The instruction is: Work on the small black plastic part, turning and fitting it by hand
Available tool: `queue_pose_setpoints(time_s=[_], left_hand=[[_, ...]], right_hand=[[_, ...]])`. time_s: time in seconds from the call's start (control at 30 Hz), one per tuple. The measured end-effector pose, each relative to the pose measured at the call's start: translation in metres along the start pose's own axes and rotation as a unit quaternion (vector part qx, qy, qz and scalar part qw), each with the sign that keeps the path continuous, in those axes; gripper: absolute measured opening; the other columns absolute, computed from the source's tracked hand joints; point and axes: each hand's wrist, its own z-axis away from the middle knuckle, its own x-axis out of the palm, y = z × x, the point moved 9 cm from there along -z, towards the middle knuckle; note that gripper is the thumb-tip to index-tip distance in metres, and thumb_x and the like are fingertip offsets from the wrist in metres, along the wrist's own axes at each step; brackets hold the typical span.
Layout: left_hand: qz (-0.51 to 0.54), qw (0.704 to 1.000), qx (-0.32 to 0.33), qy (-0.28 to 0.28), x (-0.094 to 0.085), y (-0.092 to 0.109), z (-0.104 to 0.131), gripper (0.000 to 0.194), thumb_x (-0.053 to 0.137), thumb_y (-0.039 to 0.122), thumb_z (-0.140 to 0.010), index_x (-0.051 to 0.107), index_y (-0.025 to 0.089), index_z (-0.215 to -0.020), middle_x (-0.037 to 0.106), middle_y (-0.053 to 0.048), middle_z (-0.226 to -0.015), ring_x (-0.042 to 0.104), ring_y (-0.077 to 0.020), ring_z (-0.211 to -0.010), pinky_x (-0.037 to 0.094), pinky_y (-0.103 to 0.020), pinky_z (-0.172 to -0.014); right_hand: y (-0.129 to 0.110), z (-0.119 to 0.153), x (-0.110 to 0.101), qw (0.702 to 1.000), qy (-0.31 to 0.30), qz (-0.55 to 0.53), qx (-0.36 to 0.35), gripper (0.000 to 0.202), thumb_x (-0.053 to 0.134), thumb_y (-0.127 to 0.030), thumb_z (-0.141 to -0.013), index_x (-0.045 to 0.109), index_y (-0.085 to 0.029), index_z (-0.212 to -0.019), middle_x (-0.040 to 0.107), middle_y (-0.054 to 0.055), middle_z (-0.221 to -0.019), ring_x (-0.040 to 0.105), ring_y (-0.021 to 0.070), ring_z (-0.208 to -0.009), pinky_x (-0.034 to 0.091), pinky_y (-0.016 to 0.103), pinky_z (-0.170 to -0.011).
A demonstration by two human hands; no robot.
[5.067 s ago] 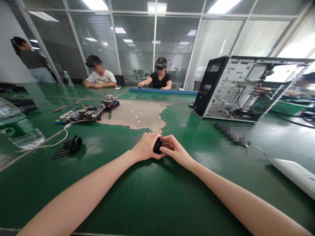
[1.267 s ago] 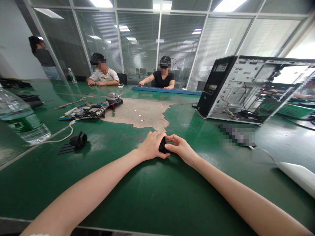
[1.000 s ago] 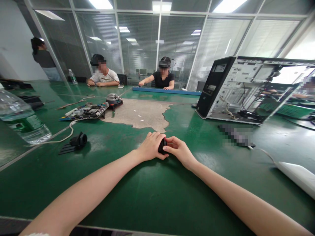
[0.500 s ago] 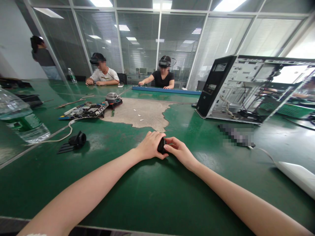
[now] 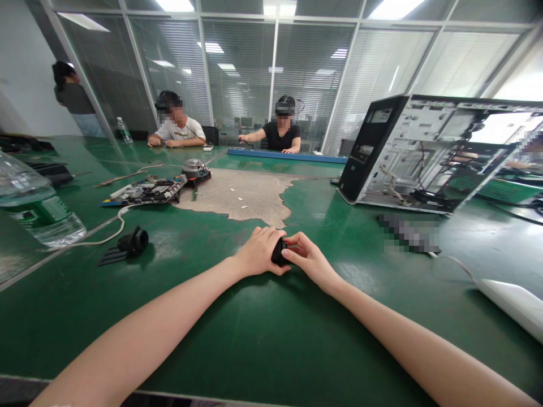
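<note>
One small black plastic part [image 5: 278,252] is being held low over the near middle of the green table [image 5: 237,345]. I am watching remotely: its visible face is pointing toward the right hand [image 5: 309,259], but its long axis I cannot tell. The left hand [image 5: 261,252], knuckles up, is wrapping around it; the right, thumb nearest me, is pinching its exposed side. Both wrists are angling inward. Beyond the left wrist, a slatted black plastic piece [image 5: 134,242] is lying; farther, rightward, an open computer case [image 5: 368,155] is standing.
</note>
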Motion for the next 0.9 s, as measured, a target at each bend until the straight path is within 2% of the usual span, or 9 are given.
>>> queue_pose_setpoints(time_s=[0.23, 0.43, 0.6, 0.73, 0.9], left_hand=[[-0.003, 1.0, 0.0, -0.003, -0.0002, 0.0, 0.0001, 0.062, 0.061, 0.048, -0.058, 0.041, 0.013, -0.105, 0.053, -0.01, -0.096, 0.048, -0.0255, -0.089, 0.034, -0.036, -0.074], [0.004, 1.0, -0.007, 0.0, -0.0003, -0.0008, 0.0001, 0.057, 0.06, 0.042, -0.06, 0.04, 0.014, -0.106, 0.053, -0.009, -0.097, 0.048, -0.0252, -0.09, 0.034, -0.036, -0.075], [0.009, 1.0, -0.003, -0.003, 0.0003, -0.0008, -0.0001, 0.062, 0.061, 0.048, -0.058, 0.041, 0.014, -0.106, 0.053, -0.01, -0.099, 0.048, -0.0262, -0.091, 0.034, -0.037, -0.075], [0.011, 1.0, -0.01, -0.01, 0.0003, -0.0016, -0.0006, 0.062, 0.062, 0.048, -0.058, 0.041, 0.015, -0.106, 0.053, -0.01, -0.098, 0.048, -0.0263, -0.091, 0.034, -0.037, -0.076], [0.01, 1.0, -0.005, -0.007, -0.0012, 0.0003, -0.0009, 0.062, 0.062, 0.047, -0.058, 0.04, 0.014, -0.106, 0.053, -0.01, -0.099, 0.048, -0.0261, -0.091, 0.034, -0.036, -0.075]], right_hand=[[0.004, -0.0015, 0.0005, 1.0, -0.014, 0.014, 0.012, 0.024, 0.06, -0.03, -0.072, 0.048, -0.02, -0.09, 0.053, 0.001, -0.09, 0.056, 0.0137, -0.08, 0.047, 0.03, -0.073], [-0.0035, 0.0036, 0.0037, 0.999, -0.024, 0.005, -0.022, 0.026, 0.064, -0.027, -0.069, 0.047, -0.021, -0.088, 0.052, 0.0, -0.09, 0.054, 0.0152, -0.089, 0.048, 0.03, -0.076], [-0.0016, 0.0013, 0.0009, 1.0, -0.005, -0.006, -0.016, 0.019, 0.059, -0.033, -0.073, 0.049, -0.02, -0.083, 0.054, -0.001, -0.084, 0.056, 0.0134, -0.078, 0.047, 0.029, -0.073], [0.0028, -0.0015, -0.002, 1.0, 0.007, 0.006, 0.005, 0.024, 0.06, -0.033, -0.073, 0.049, -0.02, -0.09, 0.055, 0.001, -0.091, 0.056, 0.0141, -0.081, 0.046, 0.03, -0.074], [0.0055, -0.0015, 0.0001, 1.0, -0.017, 0.006, 0.022, 0.025, 0.06, -0.031, -0.072, 0.049, -0.019, -0.091, 0.055, 0.001, -0.09, 0.057, 0.0144, -0.08, 0.046, 0.03, -0.072]])
